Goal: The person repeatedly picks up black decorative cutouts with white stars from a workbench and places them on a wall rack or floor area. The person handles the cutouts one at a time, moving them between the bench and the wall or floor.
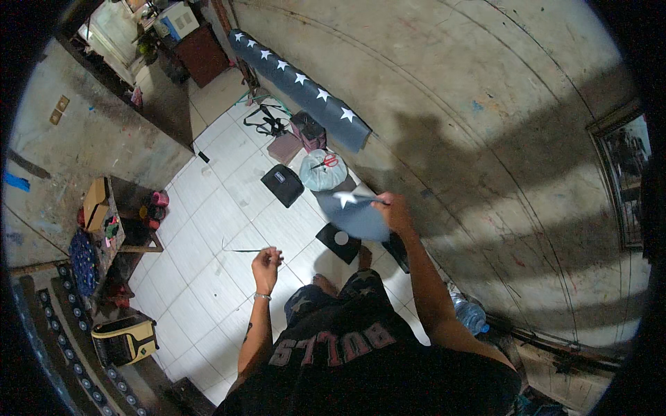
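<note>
My right hand (395, 211) is closed on the edge of a dark grey sheet (368, 220) with a white star (345, 199) on it. The sheet hangs tilted above the floor and looks slightly blurred. To the left, my left hand (267, 267) pinches a thin dark strip (244, 250) that sticks out leftward. Beyond the sheet, red-handled scissors (327, 162) lie on a pale plastic-wrapped bundle (320, 177). Below the sheet is a black flat piece (331, 236) with a pale disc on it.
A black pouch (282, 186) and a mauve bag (308, 129) lie on the white tiles. A long dark panel with white stars (300, 80) leans along the right wall. At left stand a small table (132, 232) and a yellow-black bag (125, 341); a water bottle (469, 315) is at right.
</note>
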The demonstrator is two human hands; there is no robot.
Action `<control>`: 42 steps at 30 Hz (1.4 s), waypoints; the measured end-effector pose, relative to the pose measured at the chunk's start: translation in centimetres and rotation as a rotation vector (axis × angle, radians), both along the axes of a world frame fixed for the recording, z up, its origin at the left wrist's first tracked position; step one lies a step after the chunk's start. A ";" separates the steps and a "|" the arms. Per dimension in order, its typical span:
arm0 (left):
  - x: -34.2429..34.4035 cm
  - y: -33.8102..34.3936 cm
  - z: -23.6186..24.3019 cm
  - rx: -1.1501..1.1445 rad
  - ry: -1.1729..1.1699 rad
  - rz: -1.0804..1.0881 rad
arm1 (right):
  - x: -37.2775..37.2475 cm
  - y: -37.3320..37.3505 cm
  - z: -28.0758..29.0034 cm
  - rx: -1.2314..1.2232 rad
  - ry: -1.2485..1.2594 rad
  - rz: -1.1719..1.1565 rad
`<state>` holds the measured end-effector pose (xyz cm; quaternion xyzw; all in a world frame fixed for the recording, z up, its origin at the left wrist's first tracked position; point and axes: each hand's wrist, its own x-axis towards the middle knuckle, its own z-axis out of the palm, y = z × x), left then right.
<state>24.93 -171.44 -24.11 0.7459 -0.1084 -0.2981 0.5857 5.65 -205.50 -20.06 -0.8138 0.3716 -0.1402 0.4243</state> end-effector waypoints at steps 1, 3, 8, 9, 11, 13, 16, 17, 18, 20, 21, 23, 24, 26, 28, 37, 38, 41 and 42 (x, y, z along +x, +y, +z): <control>-0.6 0.9 -1.2 -0.009 0.007 -0.009 | 0.3 -0.8 -0.2 -0.080 -0.061 -0.115; -1.6 2.9 -3.5 0.016 0.013 -0.024 | 1.5 -3.1 -0.7 -0.229 -0.183 -0.341; -4.7 9.1 -9.5 0.342 0.011 -0.090 | 5.8 -11.0 -4.0 -0.141 -0.383 -0.494; -6.0 9.9 -9.6 0.364 0.140 -0.005 | 6.5 -12.2 -5.2 -0.089 -0.411 -0.529; -8.4 10.9 -9.0 0.340 0.430 0.183 | 7.3 -15.7 -13.4 -0.118 -0.486 -0.576; -11.9 11.6 -8.1 0.471 0.514 0.305 | 8.4 -16.6 -17.2 -0.074 -0.521 -0.622; -18.0 15.7 -8.0 0.256 0.814 0.510 | 8.4 -14.3 -17.2 0.064 -0.446 -0.686; -20.0 15.1 -7.4 0.200 0.807 0.519 | 8.0 -14.6 -17.2 0.061 -0.388 -0.699; -21.7 14.6 -6.9 0.146 0.798 0.528 | 7.8 -14.9 -17.3 0.057 -0.329 -0.711; -23.9 14.9 -7.2 0.388 0.300 0.050 | 7.1 -15.8 -20.2 0.107 -0.446 -0.634; -25.1 14.7 -7.6 0.426 0.201 -0.041 | 6.6 -15.6 -19.6 0.189 -0.439 -0.598; -26.4 12.9 -7.7 0.456 0.100 -0.137 | 5.9 -15.1 -18.5 0.191 -0.405 -0.530; -26.6 11.4 -7.5 0.449 0.401 0.099 | 5.0 -14.6 -18.3 0.117 -0.373 -0.498; -27.2 8.3 -6.7 0.365 0.678 0.460 | 3.4 -13.2 -16.4 0.094 -0.194 -0.418; -28.2 8.2 -7.8 0.236 0.722 0.556 | 1.1 -10.7 -14.8 0.121 -0.090 -0.339; -33.9 15.3 -7.7 0.072 0.454 0.792 | -6.8 5.6 -35.4 -0.518 0.437 1.417; -35.7 17.3 -8.2 0.023 0.435 0.850 | -6.7 7.3 -36.2 -0.643 0.262 1.579; -40.9 23.0 -11.7 0.165 0.381 1.037 | -4.1 13.2 -37.4 -0.322 0.225 1.156; -47.9 24.8 -13.2 0.218 0.434 1.216 | -4.3 19.3 -34.1 -0.341 0.205 1.190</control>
